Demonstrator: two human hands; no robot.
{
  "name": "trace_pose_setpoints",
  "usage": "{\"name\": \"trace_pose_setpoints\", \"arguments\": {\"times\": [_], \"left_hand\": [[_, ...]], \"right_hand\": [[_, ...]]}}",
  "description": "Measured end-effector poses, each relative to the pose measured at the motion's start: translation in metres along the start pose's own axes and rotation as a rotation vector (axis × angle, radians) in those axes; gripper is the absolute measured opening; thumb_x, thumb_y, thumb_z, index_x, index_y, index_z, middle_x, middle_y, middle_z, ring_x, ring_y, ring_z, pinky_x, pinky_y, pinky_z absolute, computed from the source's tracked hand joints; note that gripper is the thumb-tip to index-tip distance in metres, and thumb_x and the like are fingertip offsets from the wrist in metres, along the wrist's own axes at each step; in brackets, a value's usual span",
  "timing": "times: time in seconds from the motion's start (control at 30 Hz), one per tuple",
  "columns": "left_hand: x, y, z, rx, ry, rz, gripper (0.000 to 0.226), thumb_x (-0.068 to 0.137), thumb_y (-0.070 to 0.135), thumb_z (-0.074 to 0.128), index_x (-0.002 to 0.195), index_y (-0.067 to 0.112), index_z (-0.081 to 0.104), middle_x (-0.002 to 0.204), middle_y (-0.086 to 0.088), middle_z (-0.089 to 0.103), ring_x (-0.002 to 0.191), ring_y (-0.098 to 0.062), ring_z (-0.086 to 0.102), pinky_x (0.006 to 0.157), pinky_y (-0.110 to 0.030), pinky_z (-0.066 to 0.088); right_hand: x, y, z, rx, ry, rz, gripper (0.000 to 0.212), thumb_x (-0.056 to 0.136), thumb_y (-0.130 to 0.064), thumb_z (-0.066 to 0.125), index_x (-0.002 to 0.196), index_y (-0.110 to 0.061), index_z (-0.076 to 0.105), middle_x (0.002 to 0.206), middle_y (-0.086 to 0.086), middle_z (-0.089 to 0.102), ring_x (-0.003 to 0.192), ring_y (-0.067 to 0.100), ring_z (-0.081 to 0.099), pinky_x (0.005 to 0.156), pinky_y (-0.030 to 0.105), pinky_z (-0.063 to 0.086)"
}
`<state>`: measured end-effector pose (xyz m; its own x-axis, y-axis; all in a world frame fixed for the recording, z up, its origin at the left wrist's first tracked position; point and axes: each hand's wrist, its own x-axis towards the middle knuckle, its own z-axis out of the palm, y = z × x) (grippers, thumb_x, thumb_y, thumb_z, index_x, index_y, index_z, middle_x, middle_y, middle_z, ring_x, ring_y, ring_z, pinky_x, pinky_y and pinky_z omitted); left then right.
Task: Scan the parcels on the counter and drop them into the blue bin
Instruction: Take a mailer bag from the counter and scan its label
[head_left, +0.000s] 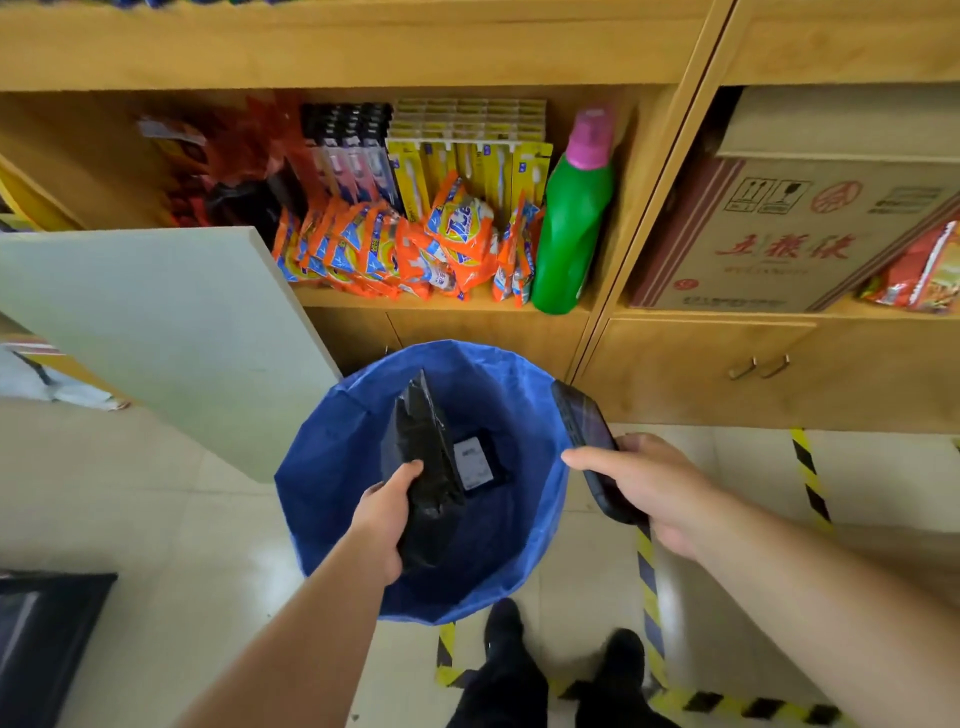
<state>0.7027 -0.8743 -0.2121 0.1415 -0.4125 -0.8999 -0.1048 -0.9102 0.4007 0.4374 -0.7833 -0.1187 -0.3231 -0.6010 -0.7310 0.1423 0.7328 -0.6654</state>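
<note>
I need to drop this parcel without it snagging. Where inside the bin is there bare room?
Inside the blue bin, the left and near sides are bare liner. The far right bottom holds a labelled parcel. The left hand grips the black parcel over the middle; the right hand with the scanner crowds the right rim.

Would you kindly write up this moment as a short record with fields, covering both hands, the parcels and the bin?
left hand: left hand grips a black parcel, held over the bin's opening
right hand: right hand holds a dark handheld scanner beside the bin's right rim
bin: blue bin stands on the tiled floor, in front of the wooden shelf unit
inside bin: another black parcel with a white label lies at the bottom
task stage: held parcel not yet released
</note>
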Motion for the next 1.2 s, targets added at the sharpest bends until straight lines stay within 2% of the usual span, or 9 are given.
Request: {"name": "trace_pose_setpoints", "arguments": {"times": [0.1, 0.2, 0.47, 0.63, 0.73, 0.83, 0.93, 1.1, 1.2], "left_hand": [[0.007, 0.011, 0.003, 0.079, 0.095, 0.021, 0.097, 0.062, 0.076, 0.079, 0.145, 0.034, 0.053, 0.134, -0.004, 0.066, 0.119, -0.038, 0.062, 0.102, -0.055, 0.05], [0.009, 0.019, 0.006, 0.114, 0.115, 0.072, 0.088, 0.082, 0.063, 0.076, 0.156, 0.031, 0.04, 0.154, -0.003, 0.05, 0.135, -0.037, 0.049, 0.113, -0.054, 0.041], [0.0, 0.03, 0.008, 0.144, 0.064, 0.12, 0.073, 0.087, 0.06, 0.071, 0.15, 0.034, 0.045, 0.142, -0.003, 0.057, 0.124, -0.034, 0.055, 0.108, -0.054, 0.046], [0.005, 0.032, 0.006, 0.124, 0.017, 0.179, 0.078, 0.067, 0.064, 0.076, 0.136, 0.033, 0.057, 0.122, -0.005, 0.07, 0.107, -0.036, 0.068, 0.096, -0.057, 0.056], [-0.004, 0.036, 0.011, 0.153, -0.043, 0.272, 0.072, 0.076, 0.054, 0.074, 0.137, 0.018, 0.059, 0.126, -0.012, 0.07, 0.109, -0.037, 0.07, 0.095, -0.056, 0.057], [-0.015, 0.039, 0.018, 0.204, -0.045, 0.253, 0.076, 0.072, 0.064, 0.073, 0.139, 0.033, 0.054, 0.13, -0.004, 0.065, 0.115, -0.034, 0.063, 0.101, -0.057, 0.052], [-0.005, 0.04, 0.032, 0.253, -0.054, 0.286, 0.092, 0.051, 0.076, 0.071, 0.136, 0.043, 0.056, 0.127, 0.002, 0.068, 0.113, -0.032, 0.065, 0.101, -0.058, 0.053], [-0.053, 0.043, 0.073, 0.384, -0.12, 0.374, 0.074, 0.089, 0.056, 0.071, 0.153, 0.035, 0.041, 0.134, 0.008, 0.054, 0.116, -0.024, 0.053, 0.104, -0.049, 0.048], [-0.073, 0.039, 0.105, 0.464, -0.169, 0.461, 0.071, 0.093, 0.052, 0.069, 0.155, 0.032, 0.041, 0.145, 0.004, 0.052, 0.121, -0.025, 0.051, 0.109, -0.05, 0.045]], "right_hand": [[0.001, -0.002, 0.001, -0.002, 0.028, 0.0, 0.035, 0.078, -0.037, 0.09, 0.071, -0.02, 0.06, 0.048, -0.01, 0.061, 0.042, 0.009, 0.056, 0.054, 0.027, 0.041], [-0.001, -0.005, 0.001, -0.03, 0.046, -0.003, 0.035, 0.077, -0.039, 0.089, 0.068, -0.022, 0.06, 0.048, -0.011, 0.06, 0.041, 0.008, 0.055, 0.055, 0.026, 0.041], [-0.015, -0.009, 0.0, -0.059, 0.078, -0.009, 0.028, 0.078, -0.041, 0.089, 0.078, -0.022, 0.068, 0.048, -0.015, 0.062, 0.054, 0.012, 0.06, 0.057, 0.026, 0.041], [-0.025, -0.005, 0.002, -0.051, 0.115, -0.014, 0.037, 0.072, -0.046, 0.092, 0.094, -0.02, 0.076, 0.069, -0.008, 0.071, 0.073, 0.019, 0.068, 0.064, 0.029, 0.046], [-0.032, -0.002, 0.0, -0.044, 0.145, -0.026, 0.034, 0.072, -0.044, 0.092, 0.09, -0.02, 0.076, 0.072, -0.005, 0.072, 0.073, 0.019, 0.069, 0.066, 0.029, 0.048], [-0.042, 0.002, -0.004, -0.029, 0.159, -0.037, 0.031, 0.074, -0.041, 0.092, 0.09, -0.02, 0.076, 0.076, -0.003, 0.074, 0.075, 0.018, 0.07, 0.066, 0.029, 0.048], [-0.054, 0.007, -0.011, 0.007, 0.186, -0.034, 0.031, 0.074, -0.04, 0.091, 0.091, -0.019, 0.076, 0.081, 0.0, 0.075, 0.075, 0.019, 0.07, 0.065, 0.029, 0.05], [-0.077, 0.021, -0.034, 0.077, 0.241, -0.055, 0.026, 0.08, -0.036, 0.089, 0.085, -0.02, 0.069, 0.083, 0.003, 0.071, 0.074, 0.019, 0.066, 0.066, 0.03, 0.049], [-0.094, 0.036, -0.056, 0.151, 0.299, -0.052, 0.027, 0.082, -0.033, 0.089, 0.085, -0.019, 0.067, 0.083, 0.004, 0.07, 0.074, 0.018, 0.065, 0.067, 0.032, 0.05]]}}
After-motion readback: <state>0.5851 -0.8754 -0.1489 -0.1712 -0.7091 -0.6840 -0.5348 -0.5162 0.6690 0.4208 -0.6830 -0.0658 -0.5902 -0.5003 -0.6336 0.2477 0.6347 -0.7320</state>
